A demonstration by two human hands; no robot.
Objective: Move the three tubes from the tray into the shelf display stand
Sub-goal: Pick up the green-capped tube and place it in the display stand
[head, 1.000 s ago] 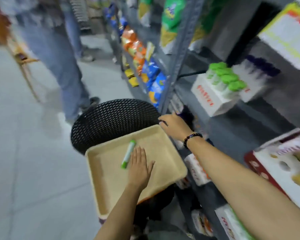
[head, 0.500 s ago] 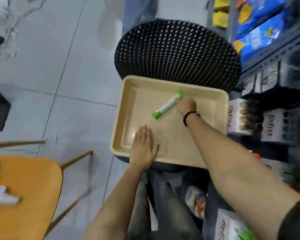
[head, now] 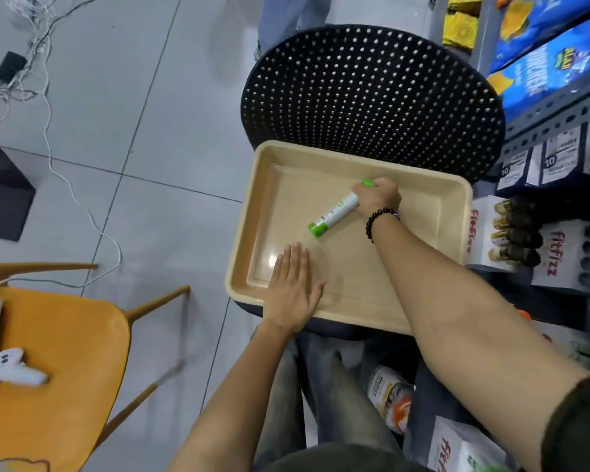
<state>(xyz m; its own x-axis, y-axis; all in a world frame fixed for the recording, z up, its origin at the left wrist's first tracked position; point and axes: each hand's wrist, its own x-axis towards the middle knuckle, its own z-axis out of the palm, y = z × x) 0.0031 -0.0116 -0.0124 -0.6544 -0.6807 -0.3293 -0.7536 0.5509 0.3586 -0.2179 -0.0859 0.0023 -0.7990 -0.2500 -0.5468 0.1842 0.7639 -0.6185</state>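
Observation:
One white tube with green ends (head: pixel 334 212) lies slanted in the middle of a beige tray (head: pixel 273 172). My right hand (head: pixel 377 196) is closed around the tube's upper end, with a bead bracelet on the wrist. My left hand (head: pixel 293 287) lies flat, fingers together, on the tray's near left part. The tray rests on a black perforated stool (head: pixel 372 90). White "fitfizz" display boxes (head: pixel 559 257) stand on the low shelf to the right; one holds dark-capped tubes (head: pixel 515 229).
An orange chair (head: pixel 55 362) with a white controller (head: pixel 7 366) stands at the lower left. Cables (head: pixel 48 107) trail over the grey tiled floor. Blue snack bags (head: pixel 545 56) fill the shelf at upper right. A person's legs (head: pixel 293 15) stand behind the stool.
The view swung down from the shelf onto the tray. My right hand came from the shelf edge to the tube and closed on its upper end. My left hand stayed flat on the tray.

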